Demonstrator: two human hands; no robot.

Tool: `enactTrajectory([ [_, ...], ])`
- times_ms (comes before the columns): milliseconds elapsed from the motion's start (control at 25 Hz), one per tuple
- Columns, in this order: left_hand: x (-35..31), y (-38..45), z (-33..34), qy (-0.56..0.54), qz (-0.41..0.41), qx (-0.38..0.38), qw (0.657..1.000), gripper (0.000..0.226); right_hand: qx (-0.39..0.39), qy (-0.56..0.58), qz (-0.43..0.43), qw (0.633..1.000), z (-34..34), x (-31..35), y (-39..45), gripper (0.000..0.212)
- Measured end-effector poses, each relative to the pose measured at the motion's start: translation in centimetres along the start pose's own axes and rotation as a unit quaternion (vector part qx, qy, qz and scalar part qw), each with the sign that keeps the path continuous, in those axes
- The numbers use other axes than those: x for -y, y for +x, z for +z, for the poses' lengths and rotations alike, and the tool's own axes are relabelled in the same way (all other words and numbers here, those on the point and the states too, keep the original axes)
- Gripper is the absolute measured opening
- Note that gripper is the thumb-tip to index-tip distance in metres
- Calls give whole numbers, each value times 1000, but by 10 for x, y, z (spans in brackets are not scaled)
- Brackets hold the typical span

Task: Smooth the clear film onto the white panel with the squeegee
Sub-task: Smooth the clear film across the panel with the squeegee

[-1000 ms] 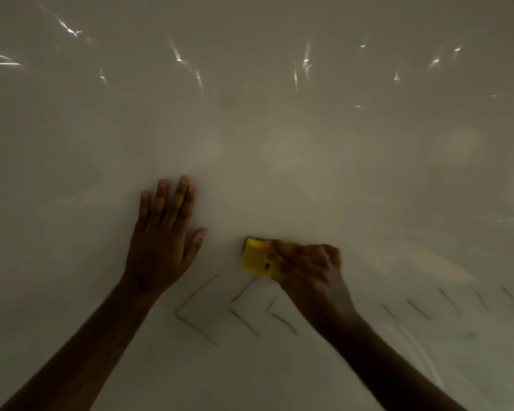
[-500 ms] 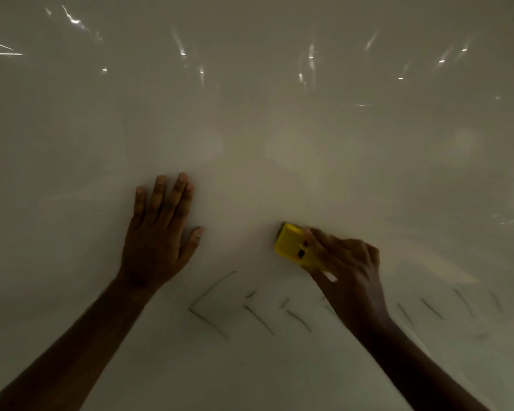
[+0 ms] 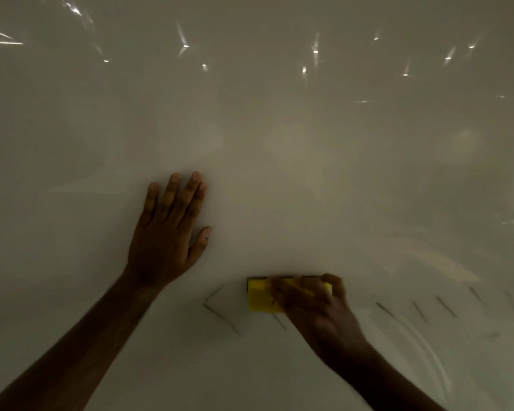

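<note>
The white panel [image 3: 279, 137] fills the whole view, glossy and dimly lit, with the clear film [image 3: 398, 262] lying over it and showing faint ripples at the right. My left hand [image 3: 166, 232] rests flat on the film, fingers together and pointing up, thumb out to the right. My right hand [image 3: 312, 301] grips the yellow squeegee [image 3: 260, 296], whose dark top edge lies level against the panel. My fingers cover the squeegee's right half. Both hands are blurred a little.
Short dark dash marks [image 3: 445, 307] and an arrow-like corner mark [image 3: 217, 310] run in a row across the panel below the squeegee. Small bright light reflections [image 3: 315, 51] dot the top of the panel. Curved streaks [image 3: 422, 351] show at the lower right.
My right hand has turned the squeegee from tilted to level and brought it back left and down toward the row of dashes. My left hand stays flat in place.
</note>
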State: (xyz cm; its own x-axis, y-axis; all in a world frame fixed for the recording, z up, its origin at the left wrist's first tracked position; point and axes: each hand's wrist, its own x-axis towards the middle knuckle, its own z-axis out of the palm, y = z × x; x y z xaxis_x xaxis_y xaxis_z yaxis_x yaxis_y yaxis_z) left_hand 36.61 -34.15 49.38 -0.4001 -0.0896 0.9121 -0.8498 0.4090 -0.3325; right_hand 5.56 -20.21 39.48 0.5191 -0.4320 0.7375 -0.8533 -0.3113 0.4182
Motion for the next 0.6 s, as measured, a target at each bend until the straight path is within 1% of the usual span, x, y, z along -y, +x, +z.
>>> enactTrajectory([
  [120,0,-1,1,-2,2,-5,1000,72,-39,7,46,998,-6,8,44,57],
  [160,1,-1,1,-5,2,-7,1000,71,-45,18,37,998,-1,19,57,55],
  [240,2,-1,2,-7,6,-9,1000,71,-36,38,-14,999,15,43,67,52],
  [360,2,-2,2,-12,10,-11,1000,70,-20,43,-73,996,35,62,47,44],
  [440,3,-3,3,-12,12,-16,1000,70,-18,29,-93,995,41,58,24,40],
  [520,1,-3,3,-12,8,-17,1000,71,-8,17,-107,994,34,42,7,42],
  [600,0,-3,3,-11,4,-13,1000,72,-10,9,-101,995,19,25,9,45],
])
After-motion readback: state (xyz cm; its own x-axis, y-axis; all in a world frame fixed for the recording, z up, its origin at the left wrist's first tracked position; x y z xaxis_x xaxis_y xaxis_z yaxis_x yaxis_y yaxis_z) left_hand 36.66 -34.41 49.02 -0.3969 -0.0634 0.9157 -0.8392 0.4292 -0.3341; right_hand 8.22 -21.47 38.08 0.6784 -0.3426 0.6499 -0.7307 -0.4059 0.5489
